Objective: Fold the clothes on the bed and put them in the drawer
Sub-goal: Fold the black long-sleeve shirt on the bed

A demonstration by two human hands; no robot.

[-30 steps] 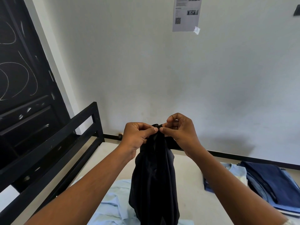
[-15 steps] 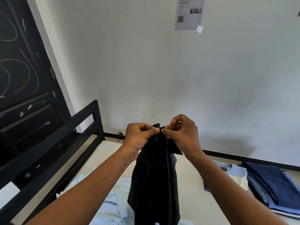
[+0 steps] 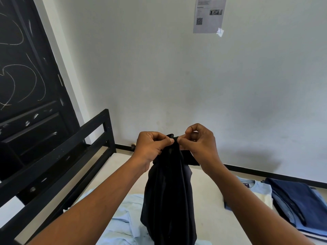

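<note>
The person holds a black garment [image 3: 169, 200] up above the bed [image 3: 208, 197]. The left hand [image 3: 152, 147] and the right hand [image 3: 200, 142] sit close together, each pinching the garment's top edge between thumb and curled fingers. The cloth hangs bunched straight down from both hands, between the forearms. Under it, on the bed, lies a crumpled light blue shirt [image 3: 127, 225]. A stack of folded blue clothes [image 3: 299, 200] rests at the bed's right side.
</note>
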